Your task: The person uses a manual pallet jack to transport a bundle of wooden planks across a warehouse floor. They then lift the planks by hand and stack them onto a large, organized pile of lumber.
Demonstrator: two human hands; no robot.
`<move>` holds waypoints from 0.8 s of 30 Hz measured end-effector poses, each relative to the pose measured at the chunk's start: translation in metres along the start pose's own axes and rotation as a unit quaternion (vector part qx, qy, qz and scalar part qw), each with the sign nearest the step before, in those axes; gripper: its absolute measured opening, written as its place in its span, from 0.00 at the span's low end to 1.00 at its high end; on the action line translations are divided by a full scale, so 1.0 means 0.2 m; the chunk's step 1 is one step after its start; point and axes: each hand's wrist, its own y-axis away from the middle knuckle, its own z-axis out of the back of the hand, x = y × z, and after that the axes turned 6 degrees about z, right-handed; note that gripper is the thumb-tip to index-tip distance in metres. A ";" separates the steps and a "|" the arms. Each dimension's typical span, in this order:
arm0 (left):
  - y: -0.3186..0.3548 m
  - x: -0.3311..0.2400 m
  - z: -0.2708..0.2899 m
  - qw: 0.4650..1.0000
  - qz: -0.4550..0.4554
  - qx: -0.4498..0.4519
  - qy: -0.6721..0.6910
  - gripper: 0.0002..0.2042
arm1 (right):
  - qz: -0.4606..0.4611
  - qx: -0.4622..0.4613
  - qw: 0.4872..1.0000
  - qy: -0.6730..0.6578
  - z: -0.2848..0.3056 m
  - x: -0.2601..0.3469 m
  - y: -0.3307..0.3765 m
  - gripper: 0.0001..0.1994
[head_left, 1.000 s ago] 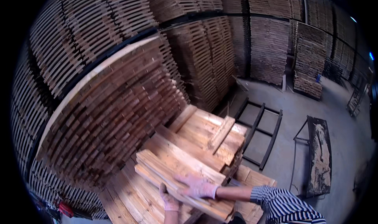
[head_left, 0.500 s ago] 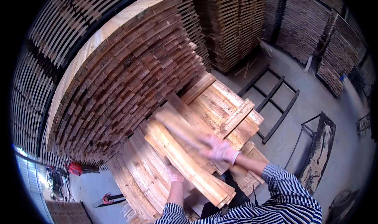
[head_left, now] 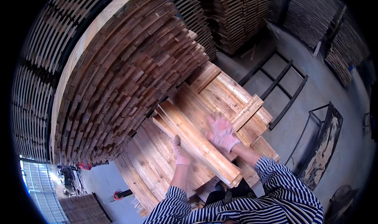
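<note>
Planks [head_left: 199,139], stacked | hands: left hand [head_left: 182,155] at left edge, grip unclear | right hand [head_left: 223,132] released, fingers spread, blurred

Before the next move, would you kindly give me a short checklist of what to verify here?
1. Gloves worn: ok, on both the left hand and right hand.
2. Left hand at the narrow boards: ok, along their left side.
3. Left fingers' hold: cannot tell, they are mostly hidden.
4. Right hand touching the board pile: cannot tell, the hand is blurred.
5. Narrow boards' edges flush: not ok, they lie offset.
6. Pile top clear: not ok, a short board lies across it.
</note>
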 end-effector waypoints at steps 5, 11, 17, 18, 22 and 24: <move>-0.13 0.10 -0.19 0.997 0.044 0.034 -0.057 0.39 | -0.014 0.124 0.930 -0.346 0.22 0.01 0.09 0.44; -0.29 0.17 -0.19 0.995 0.027 0.050 -0.076 0.39 | -0.039 0.114 0.974 -0.194 0.26 -0.31 -0.16 0.38; -0.29 0.18 -0.29 0.994 0.018 0.020 -0.106 0.37 | -0.010 0.102 0.994 -0.049 0.08 -0.56 -0.27 0.28; -0.29 0.18 -0.29 0.994 0.034 0.026 -0.099 0.37 | -0.016 0.076 0.997 -0.028 0.08 -0.51 -0.24 0.28; -0.30 0.17 -0.34 0.994 0.057 -0.001 -0.096 0.36 | -0.009 0.016 0.995 -0.100 0.13 -0.18 -0.08 0.32; -0.31 0.19 -0.37 0.994 0.093 0.022 -0.055 0.35 | -0.026 0.064 0.976 -0.206 0.24 -0.12 0.00 0.35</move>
